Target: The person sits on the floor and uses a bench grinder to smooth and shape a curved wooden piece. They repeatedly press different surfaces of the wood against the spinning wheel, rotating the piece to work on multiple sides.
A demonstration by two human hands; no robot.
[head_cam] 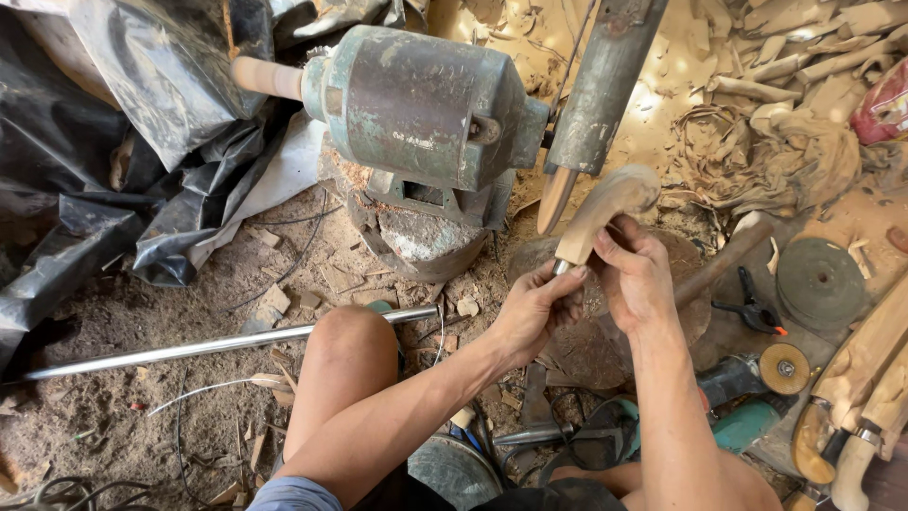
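Sawdust and wood chips cover the dirt floor (pixel 113 416) of a cramped workshop, with black plastic sheeting (pixel 123 123) heaped at the left. Both hands meet over a pale curved wooden handle (pixel 601 210) held just in front of the green bench motor (pixel 421 104). The left hand (pixel 534 308) pinches the handle's lower end, where a metal ferrule shows; the right hand (pixel 636 274) wraps its fingers closed around the shaft beside it. A steel rod (pixel 218 345) lies across the ground beyond the person's bare knee (pixel 348 341). More carved handles (pixel 865 397) and a grinding disc (pixel 819 281) lie at the right. No container shows clearly enough to describe its contents.
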